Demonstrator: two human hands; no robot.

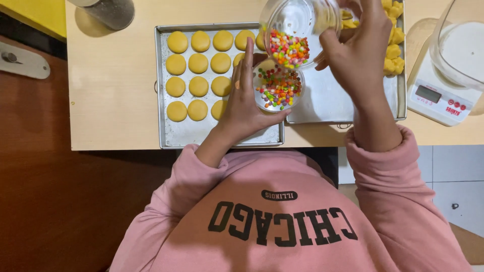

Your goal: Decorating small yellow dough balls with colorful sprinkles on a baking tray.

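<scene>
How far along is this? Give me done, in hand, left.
Done: rows of yellow dough discs sit on the left tray. In hand: right hand tips a clear jar of coloured candies into the small bowl held by left hand. Left: discs bare; dough chunks unshaped.

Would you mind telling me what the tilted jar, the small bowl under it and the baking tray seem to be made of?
Tilted jar, in the right hand: clear glass or plastic; the coloured candies show through its wall. Small bowl, in the left hand: also transparent, glossy; glass or plastic, unclear. Baking tray: dull grey metal, probably aluminium, with a matte, smudged sheen and rolled rim.
</scene>
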